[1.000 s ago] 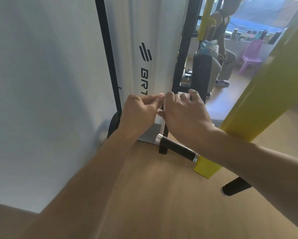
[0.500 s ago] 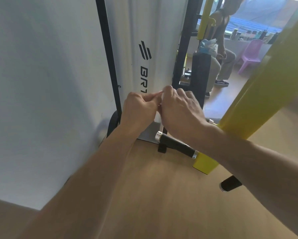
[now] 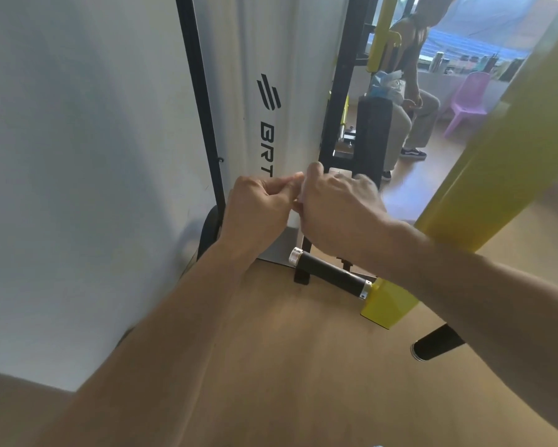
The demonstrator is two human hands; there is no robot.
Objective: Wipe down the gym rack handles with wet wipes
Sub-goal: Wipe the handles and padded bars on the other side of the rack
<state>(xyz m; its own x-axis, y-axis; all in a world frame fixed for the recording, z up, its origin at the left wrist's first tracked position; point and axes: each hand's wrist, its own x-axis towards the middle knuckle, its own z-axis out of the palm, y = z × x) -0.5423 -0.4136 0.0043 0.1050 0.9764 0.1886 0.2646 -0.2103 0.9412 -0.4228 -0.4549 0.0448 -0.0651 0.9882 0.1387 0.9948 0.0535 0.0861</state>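
Head view: my left hand (image 3: 258,208) and right hand (image 3: 339,211) meet in front of the white panel (image 3: 271,91), fingers pinched together on something small and pale, probably a wet wipe (image 3: 298,201), though it's mostly hidden. Below them the black rack handle (image 3: 331,273) juts from the yellow post (image 3: 497,162), untouched; a second handle (image 3: 437,346) waits lower right. My read: wiping here hasn't started.

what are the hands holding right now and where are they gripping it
Both hands, left and right, pinch something small and white between their fingertips; it is too hidden to identify.
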